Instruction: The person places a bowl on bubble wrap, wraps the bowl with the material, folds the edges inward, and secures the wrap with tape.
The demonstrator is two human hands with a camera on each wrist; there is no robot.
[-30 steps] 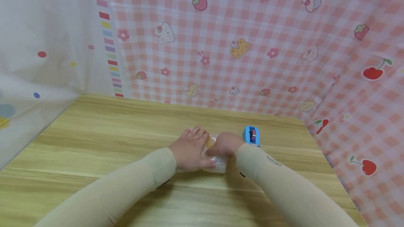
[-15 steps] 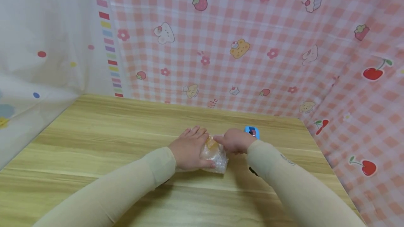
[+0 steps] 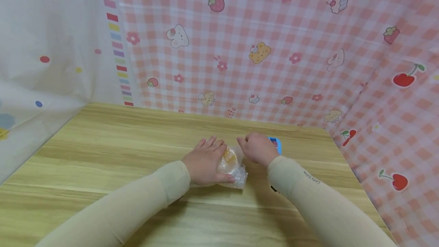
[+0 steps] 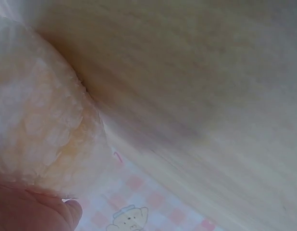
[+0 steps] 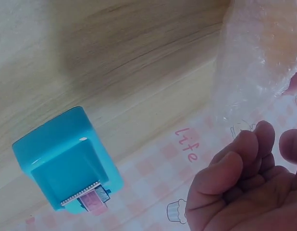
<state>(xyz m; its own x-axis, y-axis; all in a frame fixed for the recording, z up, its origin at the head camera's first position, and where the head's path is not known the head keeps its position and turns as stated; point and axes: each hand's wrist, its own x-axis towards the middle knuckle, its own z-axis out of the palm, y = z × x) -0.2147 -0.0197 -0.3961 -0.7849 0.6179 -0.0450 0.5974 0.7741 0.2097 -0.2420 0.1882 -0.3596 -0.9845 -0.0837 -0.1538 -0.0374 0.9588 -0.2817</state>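
A bubble-wrapped package (image 3: 234, 169) lies on the wooden table, with something yellow-orange showing through the clear wrap. My left hand (image 3: 205, 163) rests on its left part, fingers stretched forward and thumb along the near side. In the left wrist view the bubble wrap (image 4: 47, 125) fills the left edge, with part of a hand (image 4: 35, 209) below it. At the package's far right corner is my right hand (image 3: 258, 148). The right wrist view shows that hand (image 5: 244, 187) with loosely curled fingers, thumb and index apart, nothing between them, close to the wrap (image 5: 249, 72).
A light blue tape dispenser (image 5: 67, 154) with a toothed cutter and a pink part stands beside my right hand, which partly hides it in the head view. Pink checked cloth (image 3: 192, 48) hangs behind the wooden table (image 3: 103, 155) and on its right side; white dotted cloth (image 3: 44, 79) hangs left.
My right hand has come off the package and moved away to its far right, covering more of the tape dispenser. More of the wrap is exposed. The left hand has stayed in place.
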